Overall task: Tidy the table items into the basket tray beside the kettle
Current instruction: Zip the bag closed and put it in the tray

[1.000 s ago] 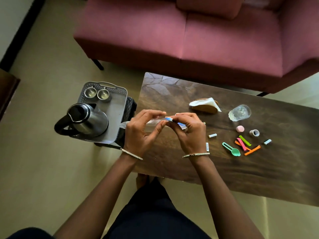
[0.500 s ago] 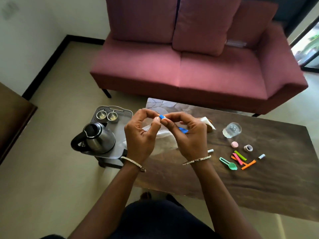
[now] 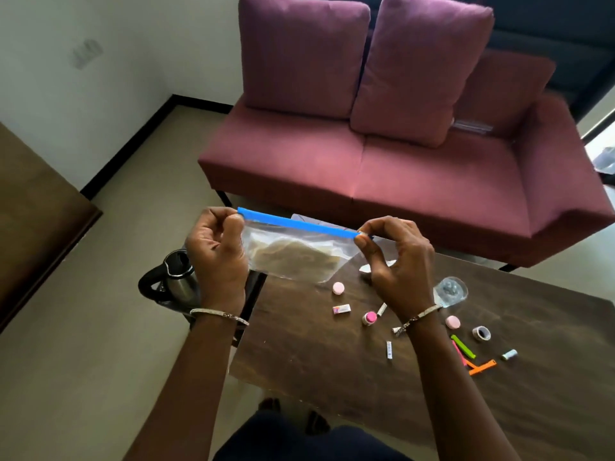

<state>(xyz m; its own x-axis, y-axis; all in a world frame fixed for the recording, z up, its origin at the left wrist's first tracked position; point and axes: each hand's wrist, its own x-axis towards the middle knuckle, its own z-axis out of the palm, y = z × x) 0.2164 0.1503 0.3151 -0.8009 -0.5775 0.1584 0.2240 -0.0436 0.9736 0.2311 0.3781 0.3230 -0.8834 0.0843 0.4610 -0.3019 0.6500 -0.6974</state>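
Observation:
A clear zip bag [image 3: 296, 254] with a blue seal strip and a tan flat thing inside hangs above the table's left end. My left hand [image 3: 216, 257] pinches the strip's left end, and my right hand [image 3: 396, 261] pinches its right end. The strip is stretched straight between them. Behind my left hand stands the steel kettle [image 3: 176, 277]; the basket tray under it is almost fully hidden. On the dark wooden table [image 3: 332, 367] lie small items: pink caps [image 3: 338, 288], a small box [image 3: 341, 309], white tubes [image 3: 389, 349], coloured clips [image 3: 464, 347], a tape roll [image 3: 481, 333].
A clear glass [image 3: 451, 291] stands on the table right of my right hand. A white crumpled thing [image 3: 366, 268] peeks out below the bag. A maroon sofa [image 3: 399, 168] stands behind the table. A brown cabinet [image 3: 30, 227] is at the left.
My hands have moved apart along the blue strip and lifted the bag, which now hangs spread out. The camera has tilted up, showing more of the sofa.

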